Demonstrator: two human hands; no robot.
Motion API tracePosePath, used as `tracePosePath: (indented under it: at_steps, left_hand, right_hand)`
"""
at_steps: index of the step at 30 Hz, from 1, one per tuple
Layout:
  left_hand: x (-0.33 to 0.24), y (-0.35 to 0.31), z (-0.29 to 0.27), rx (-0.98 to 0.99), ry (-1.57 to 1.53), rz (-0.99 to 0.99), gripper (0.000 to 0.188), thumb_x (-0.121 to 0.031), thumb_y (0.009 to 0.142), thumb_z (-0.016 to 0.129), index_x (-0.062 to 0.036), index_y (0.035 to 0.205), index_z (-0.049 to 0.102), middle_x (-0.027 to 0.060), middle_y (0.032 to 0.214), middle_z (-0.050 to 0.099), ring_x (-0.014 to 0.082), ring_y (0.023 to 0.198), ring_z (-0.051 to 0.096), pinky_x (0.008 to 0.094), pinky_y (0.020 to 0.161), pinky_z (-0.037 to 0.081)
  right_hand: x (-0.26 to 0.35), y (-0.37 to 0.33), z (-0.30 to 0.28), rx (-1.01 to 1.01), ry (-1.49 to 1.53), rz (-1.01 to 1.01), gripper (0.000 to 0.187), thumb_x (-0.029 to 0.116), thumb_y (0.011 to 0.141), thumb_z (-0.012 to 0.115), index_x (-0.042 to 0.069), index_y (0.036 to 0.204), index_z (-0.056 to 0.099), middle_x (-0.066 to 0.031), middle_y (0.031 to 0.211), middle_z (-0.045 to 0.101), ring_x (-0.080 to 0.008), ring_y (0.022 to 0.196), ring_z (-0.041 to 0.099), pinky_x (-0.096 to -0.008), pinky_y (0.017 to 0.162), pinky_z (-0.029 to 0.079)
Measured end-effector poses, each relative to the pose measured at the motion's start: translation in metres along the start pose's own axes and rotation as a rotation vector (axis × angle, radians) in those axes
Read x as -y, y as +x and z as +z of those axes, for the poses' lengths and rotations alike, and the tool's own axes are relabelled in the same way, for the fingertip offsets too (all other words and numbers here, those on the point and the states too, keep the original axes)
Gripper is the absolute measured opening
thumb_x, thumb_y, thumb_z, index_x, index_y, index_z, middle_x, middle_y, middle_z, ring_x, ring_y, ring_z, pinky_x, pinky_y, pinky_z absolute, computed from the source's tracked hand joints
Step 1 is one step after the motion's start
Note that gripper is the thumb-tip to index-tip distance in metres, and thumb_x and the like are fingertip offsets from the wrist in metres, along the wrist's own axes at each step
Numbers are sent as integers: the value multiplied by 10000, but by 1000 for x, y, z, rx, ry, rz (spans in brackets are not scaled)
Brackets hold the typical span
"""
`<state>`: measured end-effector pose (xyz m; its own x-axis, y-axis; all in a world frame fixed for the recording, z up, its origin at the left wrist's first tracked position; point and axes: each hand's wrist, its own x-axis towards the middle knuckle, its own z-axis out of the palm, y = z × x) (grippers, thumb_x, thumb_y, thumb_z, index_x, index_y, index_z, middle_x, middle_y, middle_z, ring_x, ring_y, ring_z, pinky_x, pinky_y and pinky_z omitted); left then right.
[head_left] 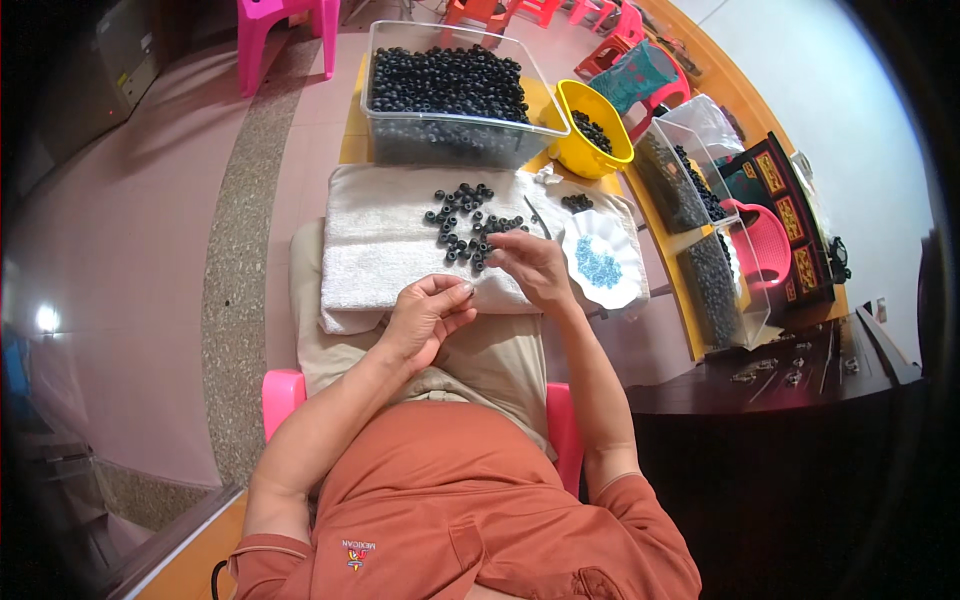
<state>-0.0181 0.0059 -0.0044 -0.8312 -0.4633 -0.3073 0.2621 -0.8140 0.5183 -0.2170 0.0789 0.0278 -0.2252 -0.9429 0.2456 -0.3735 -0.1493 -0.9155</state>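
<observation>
My left hand [432, 312] is closed in a pinch over the near edge of a white towel [372, 240]; what its fingertips hold is too small to make out. My right hand [532, 268] hovers at the near right of a loose group of black round pieces with holes, like beads [458, 222]. Its thumb and fingers are bent but apart, with nothing visible between them. Just beyond this hand lies a thin dark tool [538, 217], perhaps tweezers. A white scalloped dish [622, 288] holding small clear blue bits [597, 264] sits to the right.
A clear plastic bin [440, 140] full of black pieces stands behind the towel, beside a yellow tub [570, 152] holding more. A small black cluster [577, 203] lies above the dish. At right are clear bins [735, 290] and a dark table [720, 390] with small metal parts.
</observation>
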Motion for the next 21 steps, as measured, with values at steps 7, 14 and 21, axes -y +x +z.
tracePosePath:
  at_steps: [7,14,21]
  left_hand:
    - [0,1,0,9,15,9,62,-82,901,654,-60,954,630,33,879,659,105,773,635,262,729,578]
    - [-3,0,1,26,35,31,56,-100,893,673,-67,927,643,20,862,656,98,762,632,259,722,577]
    - [-4,-1,4,12,62,25,59,-105,894,673,-69,933,647,22,860,665,101,761,637,257,722,566]
  right_hand:
    - [-7,-12,6,-43,344,113,145,0,914,612,-39,1044,662,-62,986,639,-144,863,661,-273,779,565]
    - [9,-18,14,52,378,119,137,5,912,616,-49,1030,660,-70,981,634,-155,872,667,-276,802,569]
    - [15,-23,15,87,460,245,115,23,896,641,-67,965,660,-100,959,624,-169,853,645,-294,785,566]
